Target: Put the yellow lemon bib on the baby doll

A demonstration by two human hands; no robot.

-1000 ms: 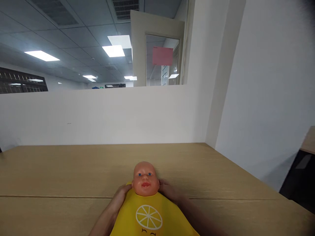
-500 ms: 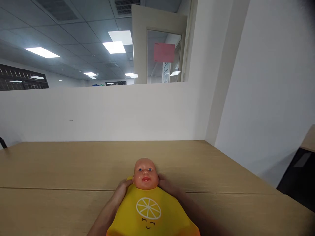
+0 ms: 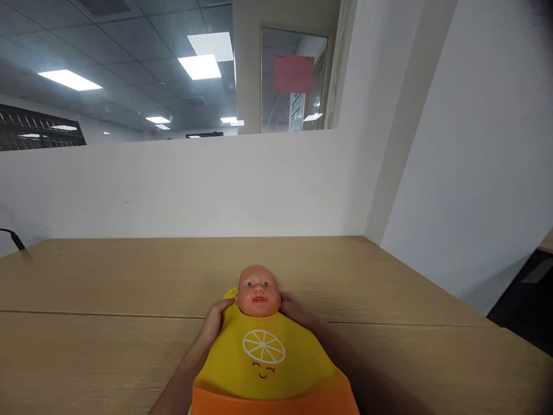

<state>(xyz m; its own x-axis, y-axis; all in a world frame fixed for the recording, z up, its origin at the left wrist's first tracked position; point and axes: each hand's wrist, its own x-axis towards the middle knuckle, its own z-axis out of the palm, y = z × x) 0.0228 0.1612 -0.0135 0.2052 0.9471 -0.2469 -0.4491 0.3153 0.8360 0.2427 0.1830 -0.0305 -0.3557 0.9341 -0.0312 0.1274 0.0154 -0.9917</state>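
Observation:
A baby doll (image 3: 259, 294) lies face up on the table, its bald head showing above a bib. The bib (image 3: 233, 357) is yellow with a white lemon slice and a smiling face printed on it, and has an orange pocket at the bottom. It covers the doll's body. My left hand (image 3: 216, 317) is closed on the bib's neck edge beside the doll's head, where a yellow strap end sticks out. On the other side, my right hand (image 3: 296, 308) grips the bib near the neck, its fingertips partly hidden behind the head.
The wooden table (image 3: 129, 271) has a seam running across it. A white partition wall (image 3: 194, 190) with a window stands behind. A black cable (image 3: 17, 240) reaches the far left edge. Something black (image 3: 525, 302) is beyond the right edge.
The view has tipped down slightly, so more of the orange pocket shows. Both hands stay beside the doll's neck.

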